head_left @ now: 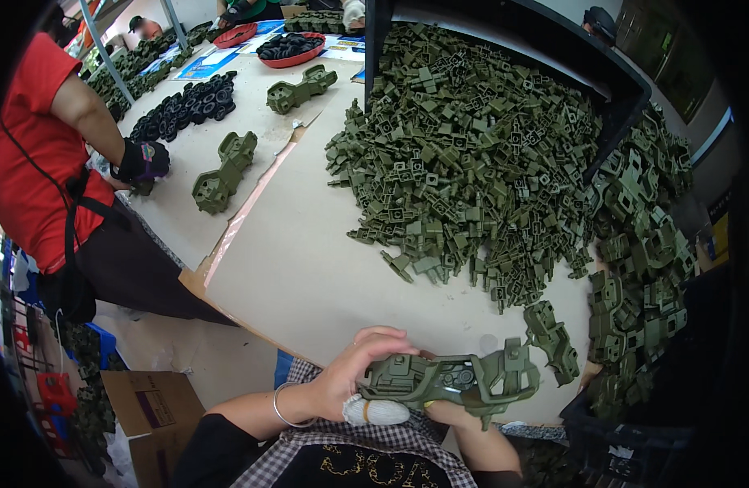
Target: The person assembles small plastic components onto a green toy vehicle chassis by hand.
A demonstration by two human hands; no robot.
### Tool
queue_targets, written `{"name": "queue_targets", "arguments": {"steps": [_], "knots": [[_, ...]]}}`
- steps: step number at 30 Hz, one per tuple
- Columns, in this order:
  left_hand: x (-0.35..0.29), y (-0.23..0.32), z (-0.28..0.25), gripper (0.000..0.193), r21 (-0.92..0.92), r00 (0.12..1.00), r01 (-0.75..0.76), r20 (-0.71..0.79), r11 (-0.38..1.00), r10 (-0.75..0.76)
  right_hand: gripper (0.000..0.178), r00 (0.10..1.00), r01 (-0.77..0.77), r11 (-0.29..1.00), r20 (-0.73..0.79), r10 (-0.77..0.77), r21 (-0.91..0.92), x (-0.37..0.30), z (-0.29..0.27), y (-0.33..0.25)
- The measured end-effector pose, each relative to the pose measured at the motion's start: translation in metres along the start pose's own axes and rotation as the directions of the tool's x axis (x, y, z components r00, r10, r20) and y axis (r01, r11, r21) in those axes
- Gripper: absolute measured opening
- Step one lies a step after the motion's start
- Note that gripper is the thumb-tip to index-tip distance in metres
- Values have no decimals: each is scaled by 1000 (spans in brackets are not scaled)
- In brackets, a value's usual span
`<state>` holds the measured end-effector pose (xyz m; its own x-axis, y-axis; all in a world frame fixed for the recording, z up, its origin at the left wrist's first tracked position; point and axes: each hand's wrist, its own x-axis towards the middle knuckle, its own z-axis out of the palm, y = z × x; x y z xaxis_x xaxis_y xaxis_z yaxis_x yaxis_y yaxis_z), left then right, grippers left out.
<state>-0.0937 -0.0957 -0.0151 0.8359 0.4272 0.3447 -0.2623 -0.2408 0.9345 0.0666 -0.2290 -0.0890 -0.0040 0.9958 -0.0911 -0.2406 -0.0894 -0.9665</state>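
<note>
I hold an olive-green plastic toy vehicle body (451, 378) up in front of my chest, above the table's near edge. My left hand (362, 358) grips its left end, fingers over the far side. A white cloth cover with a band sits on that thumb. My right hand (443, 412) is under and behind the body's right part, and its fingers are hidden. Another green vehicle body (553, 342) lies on the table just to the right. Beyond my hands a large heap of small green plastic parts (472, 163) spills out of a black bin (537, 32).
More green bodies (638, 268) are piled along the right. Two vehicle bodies (225, 172) stand on the left table, near black wheels or tyres (187, 106) and a red bowl (290, 50). A co-worker in a red shirt (33, 163) works at left. An open cardboard box (155, 427) sits lower left.
</note>
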Motion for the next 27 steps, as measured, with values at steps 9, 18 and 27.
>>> {"name": "queue_targets", "arguments": {"steps": [9, 18, 27], "knots": [[10, 2, 10, 61, 170, 997, -71, -1, 983, 73, 41, 990, 88, 993, -113, -79, 83, 9, 22, -14], [17, -10, 2, 61, -162, 997, 6, -79, 987, -19, 46, 950, 92, 988, -285, -125, -125, -7, 5, 10], [14, -10, 4, 52, 220, 984, -140, -75, 966, 159, 33, 982, 126, 982, -161, -103, 138, 13, 30, -18]]}}
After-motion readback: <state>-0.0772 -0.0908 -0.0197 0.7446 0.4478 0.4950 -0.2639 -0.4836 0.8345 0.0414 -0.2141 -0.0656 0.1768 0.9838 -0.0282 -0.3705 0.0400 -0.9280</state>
